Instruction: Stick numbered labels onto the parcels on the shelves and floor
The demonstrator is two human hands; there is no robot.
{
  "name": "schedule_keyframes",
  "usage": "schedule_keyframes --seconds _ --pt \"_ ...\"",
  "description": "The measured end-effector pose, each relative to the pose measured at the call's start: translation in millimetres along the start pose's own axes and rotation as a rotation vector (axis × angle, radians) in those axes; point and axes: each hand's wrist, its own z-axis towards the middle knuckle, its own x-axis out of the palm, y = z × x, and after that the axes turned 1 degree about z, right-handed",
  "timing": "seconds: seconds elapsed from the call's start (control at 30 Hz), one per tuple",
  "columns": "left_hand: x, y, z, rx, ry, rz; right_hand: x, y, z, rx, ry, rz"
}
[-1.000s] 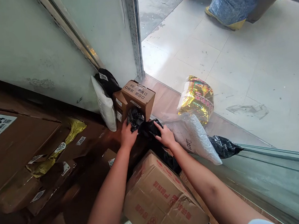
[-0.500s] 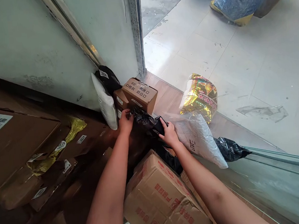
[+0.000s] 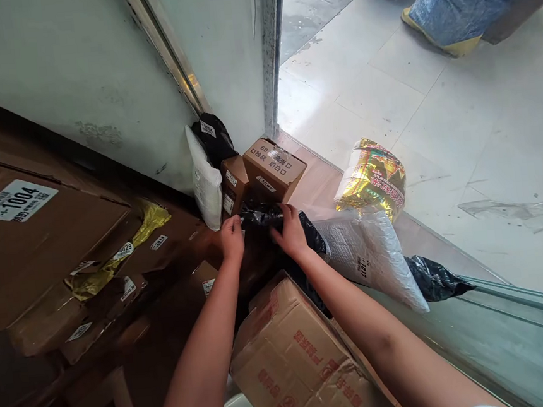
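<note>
A crumpled black plastic bag [image 3: 260, 213] stretches between my hands, in front of two small brown boxes. At its left end my left hand [image 3: 232, 238] is closed, fingertips pinching the plastic. My right hand [image 3: 293, 232] grips the bag farther right, with the thumb on the near side and the fingers over the top. More black plastic shows just right of that hand, beside a white padded parcel [image 3: 368, 252] marked 1017. The larger small box [image 3: 275, 168] stands directly behind the bag, and the narrower box [image 3: 235, 181] is at its left.
A big taped carton [image 3: 308, 358] with red print sits below my forearms. Labelled boxes [image 3: 33, 249] fill the dark left side. A white parcel [image 3: 207, 184] leans by the wall. Beyond the glass are a gold package [image 3: 374, 178] and a person's covered legs [image 3: 454, 7].
My right hand has slid left and up along the black bag, closer to my left hand. My left hand is slightly lower against the boxes. The whole view has shifted a little.
</note>
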Motion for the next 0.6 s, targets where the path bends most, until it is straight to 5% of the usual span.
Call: schedule_keyframes --seconds 0.13,0.3,0.4,0.6 --pt "26.0 -10.2 -22.3 -0.025 0.053 0.064 10.9 -11.5 -7.1 0.055 -0.140 0.021" --pt "43.6 -31.5 -45.1 -0.164 -0.134 0.166 6.0 -9.4 -12.9 -0.127 -0.240 -0.073" --pt "36.2 -34.1 -52.1 -0.065 0.026 0.174 -1.0 -7.0 -4.8 -0.181 -0.180 -0.062" --pt "15.0 -16.2 -32.7 0.071 0.290 0.218 0.9 -22.6 3.0 -0.009 -0.143 0.044"
